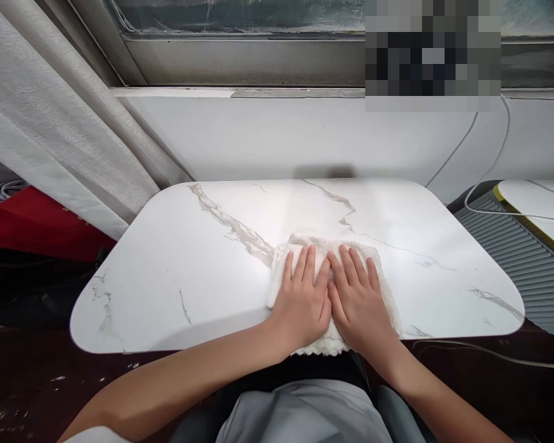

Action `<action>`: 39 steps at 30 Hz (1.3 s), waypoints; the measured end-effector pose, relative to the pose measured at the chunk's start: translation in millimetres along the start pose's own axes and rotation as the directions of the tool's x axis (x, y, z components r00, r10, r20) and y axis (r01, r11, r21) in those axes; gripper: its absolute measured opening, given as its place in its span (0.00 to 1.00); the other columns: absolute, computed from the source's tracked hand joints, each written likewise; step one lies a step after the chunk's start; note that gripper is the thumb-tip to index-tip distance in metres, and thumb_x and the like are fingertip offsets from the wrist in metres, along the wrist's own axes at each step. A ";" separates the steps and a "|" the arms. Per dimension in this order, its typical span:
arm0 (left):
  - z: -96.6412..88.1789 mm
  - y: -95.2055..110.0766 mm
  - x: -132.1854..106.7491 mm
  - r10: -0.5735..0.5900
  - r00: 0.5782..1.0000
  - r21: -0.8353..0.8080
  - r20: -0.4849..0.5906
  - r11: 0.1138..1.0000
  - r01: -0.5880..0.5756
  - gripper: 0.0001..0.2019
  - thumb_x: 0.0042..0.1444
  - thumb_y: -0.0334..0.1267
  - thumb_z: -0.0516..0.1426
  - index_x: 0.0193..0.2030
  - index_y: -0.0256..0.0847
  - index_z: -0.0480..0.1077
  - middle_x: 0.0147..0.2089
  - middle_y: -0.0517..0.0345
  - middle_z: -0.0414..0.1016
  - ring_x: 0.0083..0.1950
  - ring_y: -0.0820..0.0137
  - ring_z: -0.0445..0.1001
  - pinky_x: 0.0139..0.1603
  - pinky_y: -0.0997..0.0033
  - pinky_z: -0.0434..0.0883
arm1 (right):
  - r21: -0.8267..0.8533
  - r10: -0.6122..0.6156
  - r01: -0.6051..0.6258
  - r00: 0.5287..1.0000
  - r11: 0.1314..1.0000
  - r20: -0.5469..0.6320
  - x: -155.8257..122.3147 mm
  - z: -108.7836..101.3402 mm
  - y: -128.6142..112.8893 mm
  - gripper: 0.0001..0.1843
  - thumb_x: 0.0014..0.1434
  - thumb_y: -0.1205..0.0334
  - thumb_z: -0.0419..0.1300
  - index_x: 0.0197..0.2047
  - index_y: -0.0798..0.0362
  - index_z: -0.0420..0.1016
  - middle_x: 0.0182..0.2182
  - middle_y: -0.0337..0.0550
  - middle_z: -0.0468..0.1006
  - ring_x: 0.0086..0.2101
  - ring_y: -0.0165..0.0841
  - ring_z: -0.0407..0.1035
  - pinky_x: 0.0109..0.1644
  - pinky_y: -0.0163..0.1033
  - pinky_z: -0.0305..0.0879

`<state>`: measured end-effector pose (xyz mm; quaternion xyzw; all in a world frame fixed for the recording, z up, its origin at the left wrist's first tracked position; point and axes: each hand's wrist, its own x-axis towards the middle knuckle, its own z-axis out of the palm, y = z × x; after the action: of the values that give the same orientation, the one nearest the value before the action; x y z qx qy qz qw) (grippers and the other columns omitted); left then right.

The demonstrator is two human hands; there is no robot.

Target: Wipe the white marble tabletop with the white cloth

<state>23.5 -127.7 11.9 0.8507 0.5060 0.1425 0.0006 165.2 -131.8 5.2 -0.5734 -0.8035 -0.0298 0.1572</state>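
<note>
White cloth point(322, 344) spread on the white table point(166, 264), around the middle of its near edge, lower fringe hanging over. Left hand point(302, 301) and right hand point(361, 304) side by side, palms down on it — fingers extended, grasping nothing. Curtain point(60, 104) at left, window frame point(249, 61) beyond — white cable point(505, 129) at right.

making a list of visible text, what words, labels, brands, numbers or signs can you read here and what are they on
None can be read, on the white cloth, the marble-patterned tabletop or elsewhere.
Red item at left: small pale marks, too small to tell whether they are lettering.
Pixelated patch at upper right: whatever it covers is unreadable.
</note>
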 end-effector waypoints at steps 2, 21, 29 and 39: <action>-3.7 -4.9 -9.9 -0.027 1.000 0.004 0.002 1.000 0.027 0.28 0.65 0.38 0.45 0.70 0.32 0.55 0.72 0.38 0.51 0.75 0.54 0.45 0.73 0.44 0.49 | 0.014 -0.011 0.011 1.000 1.000 0.010 0.2 0.4 -10.9 0.31 0.66 0.60 0.41 0.71 0.59 0.55 0.69 0.56 0.53 0.69 0.48 0.42 0.70 0.64 0.42; 1.2 -71.2 46.0 -0.245 0.970 0.029 -0.004 0.969 0.245 0.25 0.65 0.36 0.44 0.68 0.32 0.56 0.72 0.37 0.53 0.74 0.54 0.48 0.72 0.44 0.45 | 0.066 -0.166 0.161 0.982 0.985 0.084 113.7 34.6 -6.5 0.30 0.68 0.60 0.37 0.68 0.59 0.59 0.68 0.54 0.58 0.67 0.45 0.48 0.70 0.59 0.41; 5.6 -134.6 108.8 -0.259 0.965 -0.012 -0.033 0.966 0.258 0.23 0.66 0.34 0.43 0.66 0.38 0.60 0.72 0.46 0.57 0.73 0.63 0.52 0.73 0.53 0.45 | 0.112 -0.069 0.070 0.998 0.991 -0.010 192.1 63.6 -8.5 0.29 0.65 0.63 0.38 0.65 0.57 0.62 0.66 0.54 0.62 0.66 0.46 0.52 0.68 0.61 0.43; 4.3 -187.5 154.6 -0.244 0.969 -0.054 -0.041 0.969 0.241 0.24 0.64 0.31 0.44 0.66 0.42 0.62 0.70 0.53 0.60 0.71 0.69 0.55 0.73 0.58 0.46 | 0.115 -0.005 0.012 0.998 0.993 -0.057 255.6 85.9 -15.2 0.28 0.64 0.63 0.39 0.62 0.59 0.64 0.63 0.57 0.65 0.63 0.49 0.54 0.66 0.63 0.43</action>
<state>-67.6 97.5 18.0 0.7786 0.6025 0.1736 0.0265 57.4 115.7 -1.0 -0.5590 -0.8015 -0.0002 0.2124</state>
